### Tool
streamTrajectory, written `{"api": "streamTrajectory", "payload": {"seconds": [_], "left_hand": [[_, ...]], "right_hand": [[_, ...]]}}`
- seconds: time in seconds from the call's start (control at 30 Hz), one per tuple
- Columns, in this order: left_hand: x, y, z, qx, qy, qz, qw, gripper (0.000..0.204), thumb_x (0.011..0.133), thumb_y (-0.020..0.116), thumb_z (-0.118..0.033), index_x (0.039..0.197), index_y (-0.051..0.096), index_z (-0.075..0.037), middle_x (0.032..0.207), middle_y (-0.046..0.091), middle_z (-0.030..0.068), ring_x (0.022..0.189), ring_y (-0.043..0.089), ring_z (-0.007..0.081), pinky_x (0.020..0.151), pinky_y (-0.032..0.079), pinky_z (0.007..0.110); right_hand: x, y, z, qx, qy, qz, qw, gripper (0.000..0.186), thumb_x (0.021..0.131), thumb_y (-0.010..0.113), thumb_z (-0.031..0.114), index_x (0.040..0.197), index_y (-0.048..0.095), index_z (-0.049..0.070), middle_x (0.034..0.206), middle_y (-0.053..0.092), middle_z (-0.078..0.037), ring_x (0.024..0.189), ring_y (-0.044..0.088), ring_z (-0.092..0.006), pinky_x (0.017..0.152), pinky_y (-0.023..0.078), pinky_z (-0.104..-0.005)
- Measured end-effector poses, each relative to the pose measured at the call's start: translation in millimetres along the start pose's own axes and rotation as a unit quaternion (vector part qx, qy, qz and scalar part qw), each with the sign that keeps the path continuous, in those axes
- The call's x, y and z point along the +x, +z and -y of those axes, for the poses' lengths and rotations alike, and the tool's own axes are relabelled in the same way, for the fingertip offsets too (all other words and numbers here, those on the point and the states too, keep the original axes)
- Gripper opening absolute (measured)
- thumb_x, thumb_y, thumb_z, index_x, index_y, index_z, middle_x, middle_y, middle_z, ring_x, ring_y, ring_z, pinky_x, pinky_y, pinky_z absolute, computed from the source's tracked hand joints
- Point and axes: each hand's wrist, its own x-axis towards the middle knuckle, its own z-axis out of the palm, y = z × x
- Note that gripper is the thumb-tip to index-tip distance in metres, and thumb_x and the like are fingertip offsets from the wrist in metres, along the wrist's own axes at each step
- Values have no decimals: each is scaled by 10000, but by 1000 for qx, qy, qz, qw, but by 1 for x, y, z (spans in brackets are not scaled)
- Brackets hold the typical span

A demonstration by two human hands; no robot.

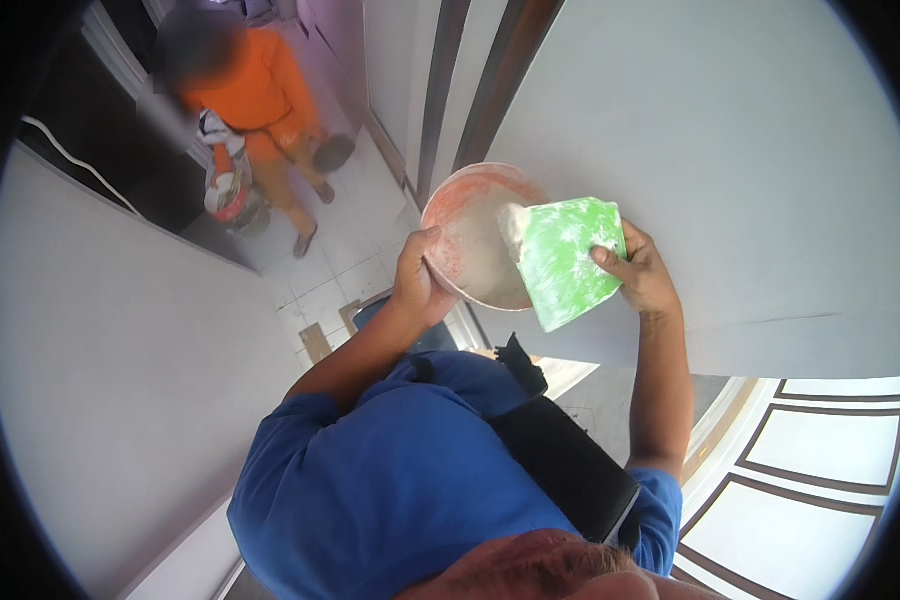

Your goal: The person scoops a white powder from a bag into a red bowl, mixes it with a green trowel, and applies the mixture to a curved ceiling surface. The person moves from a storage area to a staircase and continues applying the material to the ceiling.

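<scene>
My left hand (419,278) grips the near left rim of a round reddish bowl (453,200), thumb over the edge. Pale, wet-looking plaster or filler (482,245) covers much of its inside. Between the thumb and fingers of my right hand (642,268) is a flat green plastic spreader (573,262), smeared with white. The spreader's left edge carries a lump of pale paste and reaches over the right side of the bowl. Its fingers behind the sheet are partly hidden.
Close in front and to the right stands a smooth pale wall (750,190). Dark wooden trim (505,75) runs beside it. Another person in orange (250,80) walks on the tiled floor (355,240) at upper left, carrying a bucket (238,205). A white wall (100,350) rises on my left.
</scene>
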Motion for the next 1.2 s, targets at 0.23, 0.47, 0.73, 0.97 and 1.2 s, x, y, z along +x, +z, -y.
{"api": "streamTrajectory", "payload": {"seconds": [0.23,0.47,0.73,0.97,1.2], "left_hand": [[-12,-41,-2,-14,-4,-6,1000,710,889,550,-400,1472,397,-26,1450,497,193,1340,483,366,1134,361,564],[-14,-65,10,-39,8,30,999,717,891,513,-429,1472,418,-20,1469,492,200,1350,478,375,1137,373,558],[-8,-108,32,-45,61,134,988,721,907,459,-463,1490,410,-41,1510,458,173,1378,452,381,1154,372,545],[1,-150,47,-68,57,161,983,699,924,454,-483,1466,428,-42,1481,477,191,1367,457,381,1139,379,557],[-5,-150,58,-99,46,176,978,698,922,490,-466,1476,403,-50,1496,453,178,1380,430,373,1139,359,540]], "right_hand": [[-36,28,7,-68,-149,-129,978,328,904,766,182,1172,672,18,1040,722,-61,1007,648,-160,917,501,-324],[-41,64,-5,118,-203,-237,943,430,931,723,163,1301,566,10,1195,658,-97,1120,607,-196,986,479,-354],[-85,95,59,136,-397,-269,867,503,978,644,150,1417,456,-5,1312,596,-131,1201,586,-231,1050,459,-386],[-164,72,182,-132,-665,-400,616,448,947,713,207,1308,580,-21,1185,658,-117,1103,611,-209,1006,455,-366],[-255,76,336,-470,-515,-653,296,333,971,662,233,1269,688,87,1054,712,-90,971,651,-209,900,494,-336]]}}
